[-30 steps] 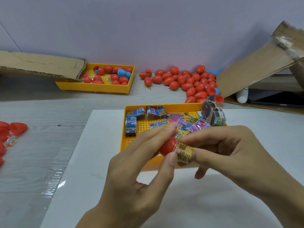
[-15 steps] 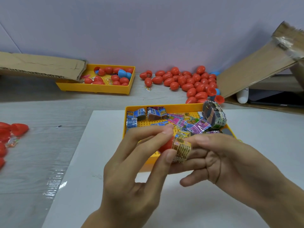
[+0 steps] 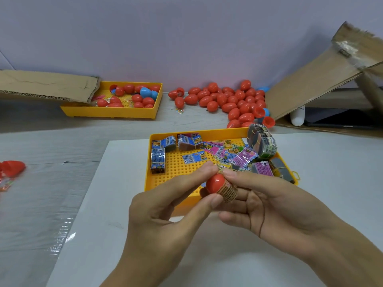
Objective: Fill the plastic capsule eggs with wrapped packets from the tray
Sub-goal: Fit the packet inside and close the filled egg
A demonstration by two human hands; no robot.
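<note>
At the far left of the counter point(image 3: 51, 193) a few red egg pieces point(image 3: 12, 167) lie near the edge, and behind them a cardboard sheet point(image 3: 47, 84) partly covers the back tray point(image 3: 112, 112), which holds red and blue eggs. Next to it, a pile of red eggs point(image 3: 228, 100) lies against the wall. In the middle, the front tray point(image 3: 178, 172) holds the wrapped packets point(image 3: 226, 152), loose ones and some bundles. Just in front of this tray, the left hand point(image 3: 165, 220) pinches a red egg half point(image 3: 215, 183) between thumb and fingers. The right hand point(image 3: 279, 210) grasps a rolled packet point(image 3: 229, 191) with its fingertips, palm turned up. Compared with one second ago, the packet was outside, beside the shell, and now its end sits at the mouth of the shell and seems to be partly in; how deep it is I cannot tell. This probably means the filling of this egg is almost done, and the other half is still needed to close it. At the far right a cardboard flap point(image 3: 323, 73) leans up.
</note>
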